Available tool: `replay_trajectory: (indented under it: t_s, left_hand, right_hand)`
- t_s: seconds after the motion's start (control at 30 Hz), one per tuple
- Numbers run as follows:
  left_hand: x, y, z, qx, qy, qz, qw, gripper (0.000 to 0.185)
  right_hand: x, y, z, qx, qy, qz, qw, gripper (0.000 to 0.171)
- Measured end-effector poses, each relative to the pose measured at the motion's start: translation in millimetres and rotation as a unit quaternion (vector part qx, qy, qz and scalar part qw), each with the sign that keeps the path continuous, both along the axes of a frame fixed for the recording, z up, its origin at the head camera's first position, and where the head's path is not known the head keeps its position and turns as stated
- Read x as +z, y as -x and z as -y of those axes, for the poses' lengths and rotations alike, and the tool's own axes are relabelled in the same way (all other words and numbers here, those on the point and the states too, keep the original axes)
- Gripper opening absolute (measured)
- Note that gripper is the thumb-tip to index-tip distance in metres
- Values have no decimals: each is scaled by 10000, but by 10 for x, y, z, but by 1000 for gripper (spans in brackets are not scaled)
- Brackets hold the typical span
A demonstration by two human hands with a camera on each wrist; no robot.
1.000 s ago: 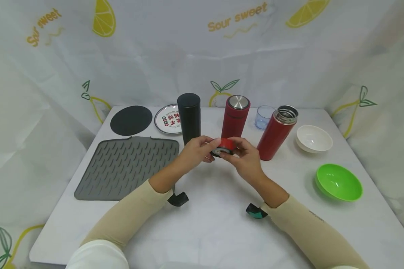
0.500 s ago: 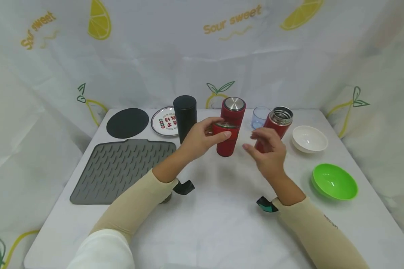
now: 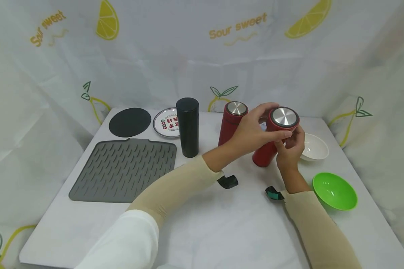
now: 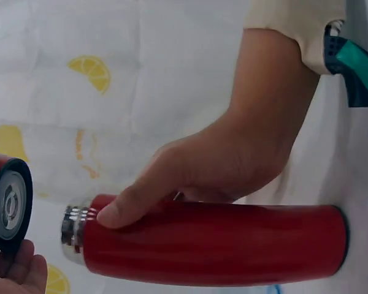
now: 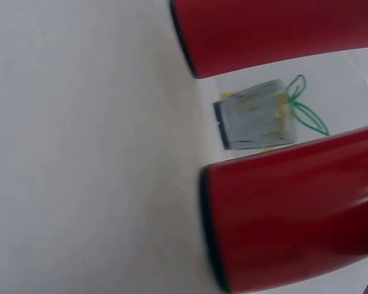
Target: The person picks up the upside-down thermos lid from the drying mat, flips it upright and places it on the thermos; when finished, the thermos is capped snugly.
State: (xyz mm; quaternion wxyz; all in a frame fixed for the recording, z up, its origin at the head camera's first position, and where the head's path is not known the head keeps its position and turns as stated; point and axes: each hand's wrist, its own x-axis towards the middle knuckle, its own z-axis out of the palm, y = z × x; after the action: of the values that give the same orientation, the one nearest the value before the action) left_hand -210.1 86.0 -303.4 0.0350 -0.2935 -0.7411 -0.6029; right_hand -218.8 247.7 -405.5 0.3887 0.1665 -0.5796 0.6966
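Note:
My left hand (image 3: 256,129) grips a red lid (image 3: 284,117) with a brushed-steel top, just above an uncapped red thermos (image 3: 264,155). In the left wrist view the lid's grey underside (image 4: 11,205) faces the thermos's bare steel neck (image 4: 73,231), with a gap between them. My right hand (image 3: 291,149) holds the thermos near its top, thumb along the body in the left wrist view. The head view hides the neck behind lid and fingers. A second red thermos (image 3: 229,125), capped, stands to the left; a black one (image 3: 187,129) stands farther left.
A clear glass (image 5: 254,116) stands behind the two red thermoses. To the right are a white bowl (image 3: 314,148) and a green bowl (image 3: 334,191). At left lie a grey ridged mat (image 3: 126,172), a black disc (image 3: 129,122) and a printed round plate (image 3: 166,123).
Both hands were at the lid near the middle; the right hand let go and took hold of the uncapped thermos. The left hand turned the lid steel side up and carried it right, over that thermos.

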Motion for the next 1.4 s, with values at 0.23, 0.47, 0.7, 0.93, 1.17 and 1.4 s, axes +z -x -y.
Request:
replay_trajectory:
  t_s: [0.23,0.47,0.7,0.93,1.17,1.4]
  left_hand:
    - [-137,216,-296,670,186,-61,9976,72]
    - [-188,287,-418,702,212,226,9971,73]
    - [-197,305,-443,746,252,376,9962,72]
    - [-212,314,-436,815,268,364,9956,71]
    - [-272,348,-434,956,384,205,9945,72]
    - [-298,401,-409,634,445,208,9968,73]
  right_hand:
    - [-295,124,-105,-111,-659,769,9948,53]
    - [-102,-41,28,-17,-435,824,9956,49]
    - [-97,-30,17,-100,-479,789,9957,47]
    - [-99,-44,20,-91,-623,784,9949,49]
    - [-93,-36,21,-191,-859,857,9924,48]
    - [-86,-53,32,-198,-807,888,9926,52]
